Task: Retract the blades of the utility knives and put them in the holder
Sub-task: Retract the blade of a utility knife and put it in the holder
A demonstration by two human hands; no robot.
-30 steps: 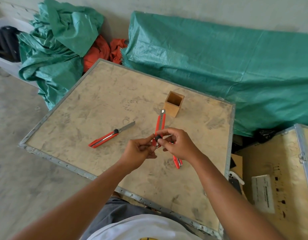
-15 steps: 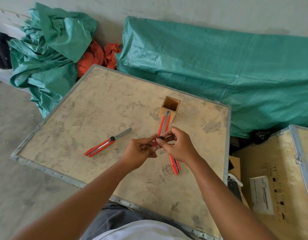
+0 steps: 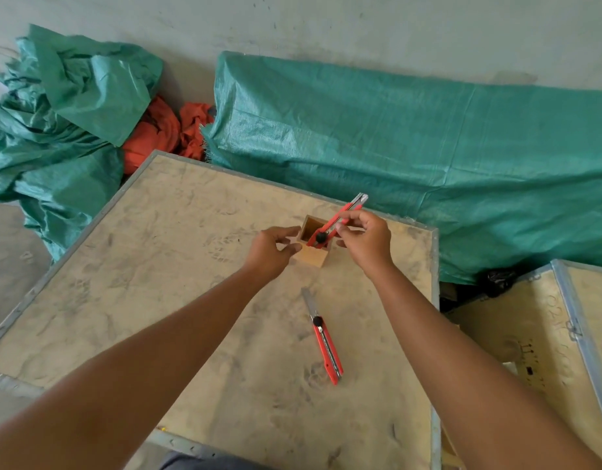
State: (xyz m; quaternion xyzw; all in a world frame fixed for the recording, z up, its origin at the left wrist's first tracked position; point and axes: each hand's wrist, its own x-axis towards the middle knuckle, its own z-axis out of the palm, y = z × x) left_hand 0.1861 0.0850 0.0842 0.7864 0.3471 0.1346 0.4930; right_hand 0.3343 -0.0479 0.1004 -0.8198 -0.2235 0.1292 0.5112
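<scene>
Right hand (image 3: 365,244) pinches the red utility knife (image 3: 338,221), slanting into the square wooden holder (image 3: 313,254); left hand (image 3: 274,247), half-open and empty, steadies it

A small wooden holder (image 3: 313,254) is seen standing upright, far on the bench. It is a square box, open at the top. One red knife (image 3: 336,222) is stuck in it, tilted up and to the right, with its black knob just at the rim. A second red knife (image 3: 325,344) is laid flat nearer, well apart from the holder. Its gray blade is pushed out and pointed toward the far side.
</scene>
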